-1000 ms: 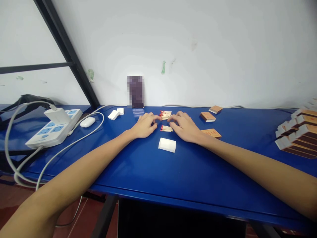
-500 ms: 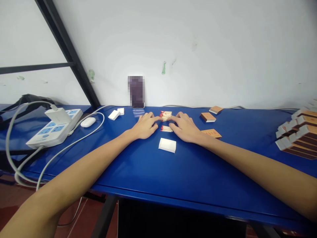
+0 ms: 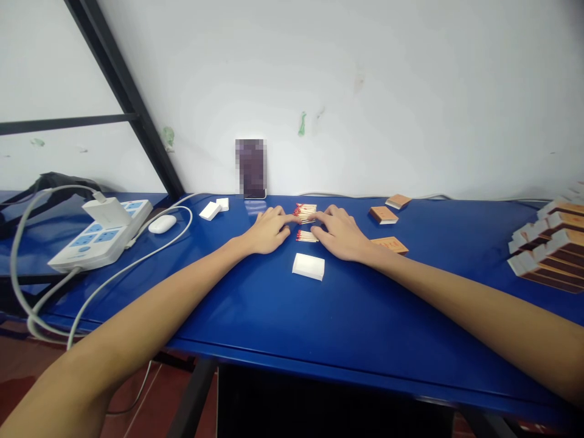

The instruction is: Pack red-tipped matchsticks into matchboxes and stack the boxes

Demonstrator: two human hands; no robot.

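Note:
Both my hands lie palm down on the blue table (image 3: 255, 304), on either side of loose red-tipped matches. My left hand (image 3: 267, 230) has its fingers stretched toward the far pile of matches (image 3: 305, 210). My right hand (image 3: 340, 232) mirrors it, fingertips touching that pile and the smaller bunch of matches (image 3: 306, 236) between the thumbs. Neither hand grips anything. A white inner matchbox tray (image 3: 309, 266) lies just in front of the hands.
Brown matchbox sleeves (image 3: 383, 215) lie to the right, and stacked matchboxes (image 3: 547, 246) at the far right edge. Two white trays (image 3: 213, 208), a white mouse (image 3: 161, 224) and a power strip (image 3: 98, 234) with cables sit left. A phone (image 3: 250, 168) leans on the wall.
Almost nothing: both hands stay flat beside the matches, with only slight finger shifts at the far pile.

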